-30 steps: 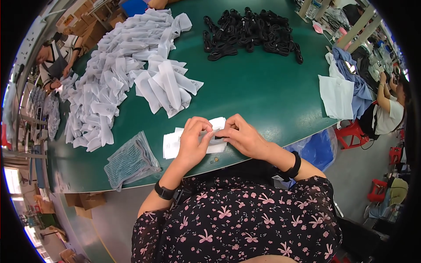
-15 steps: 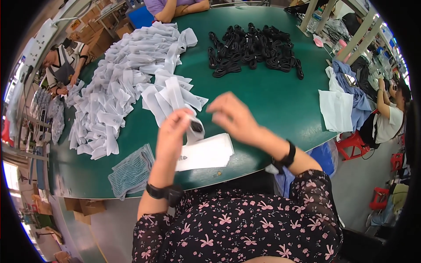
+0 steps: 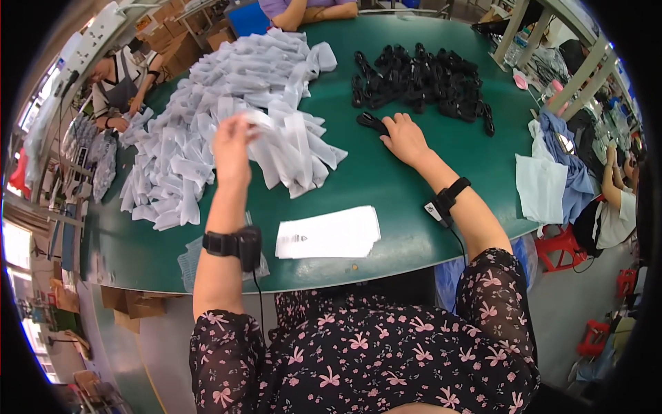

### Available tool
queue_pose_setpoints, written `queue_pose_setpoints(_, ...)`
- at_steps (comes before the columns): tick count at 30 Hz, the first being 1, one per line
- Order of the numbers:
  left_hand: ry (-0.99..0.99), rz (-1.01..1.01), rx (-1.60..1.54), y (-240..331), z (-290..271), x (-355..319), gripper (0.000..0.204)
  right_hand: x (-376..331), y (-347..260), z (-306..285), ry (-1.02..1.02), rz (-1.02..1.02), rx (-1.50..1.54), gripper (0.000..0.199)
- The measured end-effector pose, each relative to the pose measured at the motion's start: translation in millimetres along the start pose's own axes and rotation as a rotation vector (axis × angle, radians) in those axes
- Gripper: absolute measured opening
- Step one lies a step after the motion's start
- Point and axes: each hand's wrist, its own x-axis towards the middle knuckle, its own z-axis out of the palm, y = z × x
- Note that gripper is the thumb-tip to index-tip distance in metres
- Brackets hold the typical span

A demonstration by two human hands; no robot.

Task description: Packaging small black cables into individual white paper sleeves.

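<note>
My left hand (image 3: 233,145) is raised at the near edge of the pile of filled white pouches (image 3: 183,131). Its fingers are curled at the end of one white pouch (image 3: 261,121), which is blurred by motion. Out to the right, my right hand (image 3: 407,140) has its fingers closed round the near end of a bundled black cable (image 3: 371,121) on the table. Beyond that hand lies a heap of similar black cable bundles (image 3: 420,76). A flat stack of white pouches (image 3: 327,233) with small dark print sits near the table's front edge.
The green table (image 3: 407,207) has a curved front edge. A bluish mesh cloth (image 3: 189,265) lies partly behind my left forearm. White and blue cloths (image 3: 545,183) hang at the right edge. One person (image 3: 310,12) sits opposite; another person (image 3: 127,86) works at far left.
My left hand has carried the pouch away from the flat stack, up to the pile. My right hand has reached forward and right, onto a cable bundle now apart from the heap.
</note>
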Motion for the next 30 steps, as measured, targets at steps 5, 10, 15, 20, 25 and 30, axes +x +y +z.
queue_pose_setpoints(5, 0.022, 0.409, 0.514, 10, 27, -77, 0.02, -42, -12, -15, -0.196, 0.13, 0.109, 0.027)
queue_pose_setpoints(10, -0.52, 0.362, 0.479, -16, 67, -168, 0.024, -74, -24, -30, -0.285, 0.178, 0.493, 0.027)
queue_pose_setpoints(15, -0.603, 0.463, 0.652, -35, 84, -188, 0.021, -116, -57, -56, -0.145, 0.192, 0.889, 0.022)
queue_pose_setpoints(20, -0.486, 0.469, 0.723, -38, 83, -188, 0.016, -153, -82, -79, -0.17, 0.299, 1.025, 0.02)
queue_pose_setpoints(25, -0.425, 0.495, 0.794, -14, 93, -193, 0.011, -179, -89, -82, -0.016, 0.139, 0.828, 0.028)
queue_pose_setpoints(30, -0.439, 0.495, 0.685, -30, 93, -193, 0.012, -186, -97, -84, 0.102, 0.054, 0.701, 0.031)
